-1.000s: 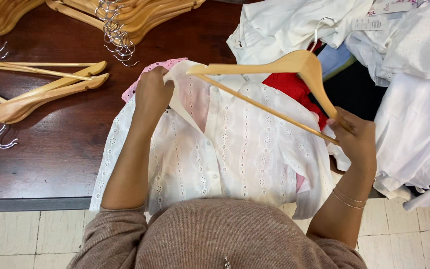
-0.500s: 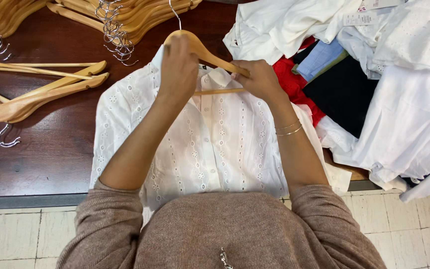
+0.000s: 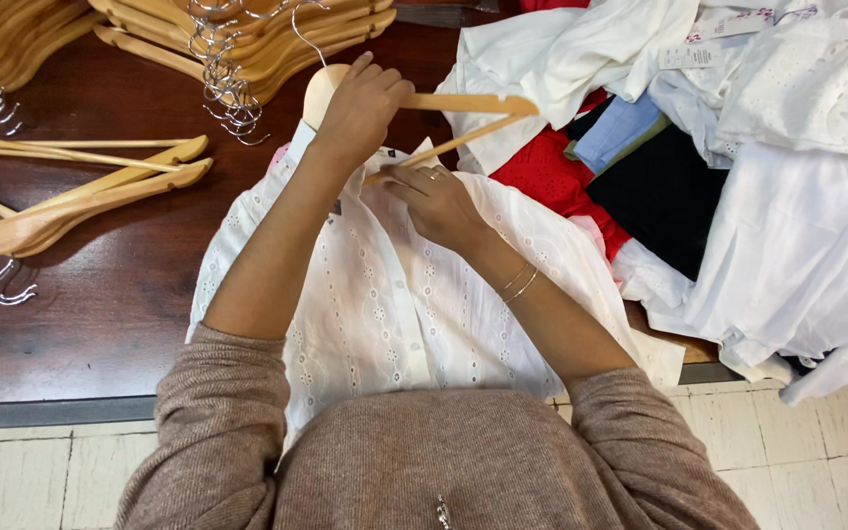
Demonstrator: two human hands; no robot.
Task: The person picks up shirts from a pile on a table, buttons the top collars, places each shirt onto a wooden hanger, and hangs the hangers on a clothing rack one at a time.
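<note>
Hands work at the collar of one white blouse [image 3: 395, 304] spread on the desk [image 3: 100, 294]: left hand [image 3: 360, 103] grips a wooden hanger [image 3: 463, 103], right hand [image 3: 429, 196] pinches the collar just below. Two hangers [image 3: 80, 191] lie left of the blouse.

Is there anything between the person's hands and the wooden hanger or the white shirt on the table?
Nothing visible is. The left hand already grips the wooden hanger near its hook, and the right hand rests directly on the white shirt at its collar. The pile of clothes lies to the right.
</note>
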